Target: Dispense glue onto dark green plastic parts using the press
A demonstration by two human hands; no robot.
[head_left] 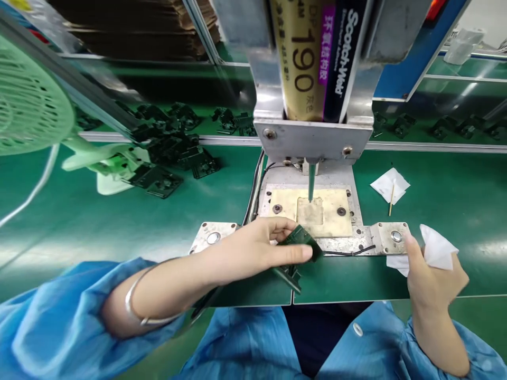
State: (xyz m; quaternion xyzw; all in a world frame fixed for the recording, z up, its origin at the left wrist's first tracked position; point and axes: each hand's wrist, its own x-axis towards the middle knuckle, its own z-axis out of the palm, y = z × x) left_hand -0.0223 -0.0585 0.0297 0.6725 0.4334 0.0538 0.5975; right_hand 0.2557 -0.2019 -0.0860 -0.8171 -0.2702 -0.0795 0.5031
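Observation:
My left hand (253, 248) grips a dark green circuit-board part (304, 240), thumb on its near face, just in front of the pale fixture block (285, 224). A bracket-like piece of the part hangs below my fingers. Folded white tissue (439, 248) is held in my right hand (433, 285), its ends showing on both sides. The thumb of that hand is at the round button (396, 236) on the right metal plate; whether it presses is unclear. Above the block's square recess points a green dispensing nozzle (311, 182), under a Scotch-Weld adhesive cartridge (307, 68).
Several dark parts (174, 142) are piled at the left beside a light green fan (35, 100). Another button (214, 238) sits left of the fixture. A wooden stick (392, 199) lies on a white tissue (386, 182) at the right. More parts (443, 126) stand behind the rail.

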